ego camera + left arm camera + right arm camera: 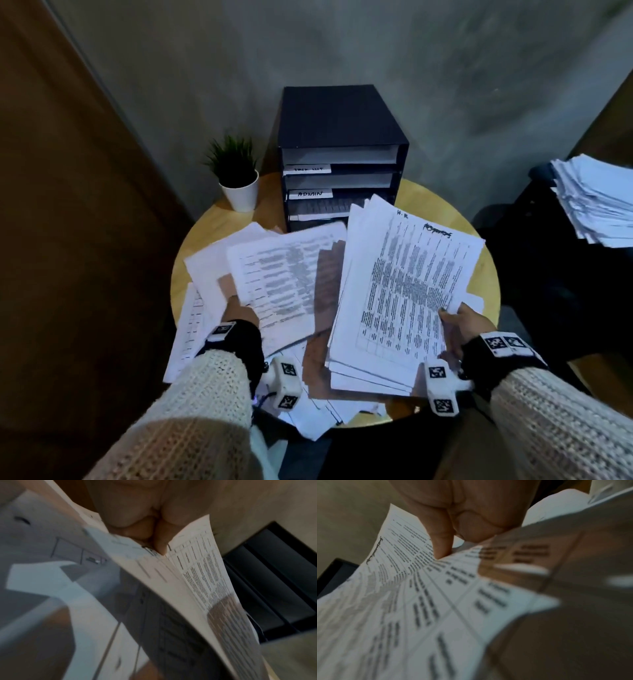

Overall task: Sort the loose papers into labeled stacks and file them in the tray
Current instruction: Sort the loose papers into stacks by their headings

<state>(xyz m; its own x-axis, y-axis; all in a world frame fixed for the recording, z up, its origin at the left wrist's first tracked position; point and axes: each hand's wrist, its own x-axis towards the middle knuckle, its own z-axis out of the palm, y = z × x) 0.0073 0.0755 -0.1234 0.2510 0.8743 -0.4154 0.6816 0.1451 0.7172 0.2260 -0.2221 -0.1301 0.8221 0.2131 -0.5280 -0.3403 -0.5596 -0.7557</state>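
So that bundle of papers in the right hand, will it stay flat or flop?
Probably flop: the bundle is held by the right hand at one corner only, and in the wrist view the sheets already curve. They look fanned, so loose pages might slide apart.

Grey concrete-look wall (342, 44) standing behind a round wooden table (428, 202); brown wooden panel (51, 205) running along the left (dim lighting prevailing); potted plant (236, 174) sitting near the wall
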